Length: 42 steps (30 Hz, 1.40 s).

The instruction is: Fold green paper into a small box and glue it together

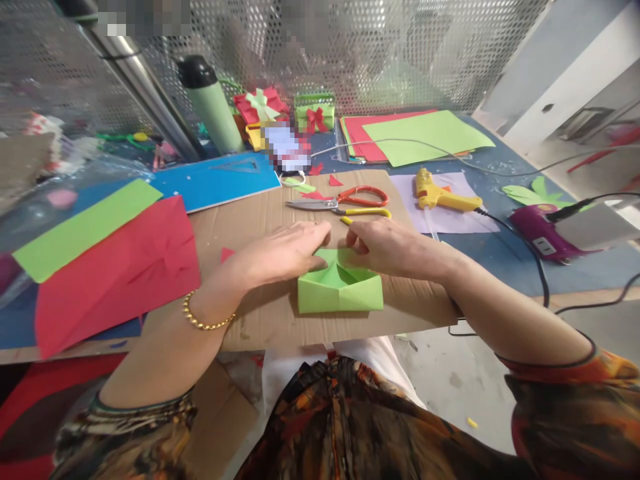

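Note:
A folded green paper box [340,300] sits on the cardboard sheet [260,327] in front of me, its near wall upright and its inside showing. My left hand [293,248] grips the box's far left side, thumb inside and fingers curled behind. At the far right side, my right hand [385,247] pinches the paper in the same way, its fingertips partly hidden. Just beyond my hands lie scissors [345,200] with red and yellow handles, their blades pointing left. Small red paper scraps [336,181] are scattered around them.
A yellow glue gun [445,193] rests on purple paper at right, near a purple power strip [537,230] with cables. Red paper [125,267] and a green strip [90,227] lie left. Behind are a green bottle [213,110], a phone [287,147], finished paper boxes [315,115] and green sheets [430,137].

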Available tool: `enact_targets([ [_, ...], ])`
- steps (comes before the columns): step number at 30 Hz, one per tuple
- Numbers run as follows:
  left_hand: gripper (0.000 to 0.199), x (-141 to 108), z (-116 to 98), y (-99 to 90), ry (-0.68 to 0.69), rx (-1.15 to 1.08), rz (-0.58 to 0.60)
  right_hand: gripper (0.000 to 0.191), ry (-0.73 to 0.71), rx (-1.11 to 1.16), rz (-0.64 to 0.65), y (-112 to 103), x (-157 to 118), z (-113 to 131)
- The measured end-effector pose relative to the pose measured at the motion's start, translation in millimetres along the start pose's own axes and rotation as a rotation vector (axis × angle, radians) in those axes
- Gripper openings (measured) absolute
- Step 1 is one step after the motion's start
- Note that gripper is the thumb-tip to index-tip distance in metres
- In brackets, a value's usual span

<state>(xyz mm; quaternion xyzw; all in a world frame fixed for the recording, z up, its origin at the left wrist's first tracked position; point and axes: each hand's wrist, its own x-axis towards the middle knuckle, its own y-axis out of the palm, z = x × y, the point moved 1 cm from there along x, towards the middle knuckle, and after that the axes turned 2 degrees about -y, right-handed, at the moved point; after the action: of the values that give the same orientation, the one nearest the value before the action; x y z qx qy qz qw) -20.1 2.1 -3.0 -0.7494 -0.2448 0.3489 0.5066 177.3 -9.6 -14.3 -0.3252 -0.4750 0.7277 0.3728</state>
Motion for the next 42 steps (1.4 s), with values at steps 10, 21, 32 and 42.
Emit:
enact_targets([
  [10, 0.015, -2.4, 2.2, -5.4, -0.053, -0.049, -0.023, 0.017, -0.115, 0.197, -0.012, 2.9, 4.5, -9.5],
  [21, 0.015, 5.3, 1.3, -17.2, -0.010, -0.505, -0.272, 0.024, -0.238, 0.510, -0.302, 4.8, 11.9, -21.3],
  [32, 0.012, 3.4, -9.8, -13.0, 0.007, -0.767, -0.367, 0.042, -0.305, 0.720, -0.387, 2.4, 12.7, -18.0],
  [42, 0.021, 0.3, -10.1, -11.7, -0.020, -0.938, -0.338, 0.028, -0.268, 0.817, -0.378, 2.9, 11.6, -18.4],
])
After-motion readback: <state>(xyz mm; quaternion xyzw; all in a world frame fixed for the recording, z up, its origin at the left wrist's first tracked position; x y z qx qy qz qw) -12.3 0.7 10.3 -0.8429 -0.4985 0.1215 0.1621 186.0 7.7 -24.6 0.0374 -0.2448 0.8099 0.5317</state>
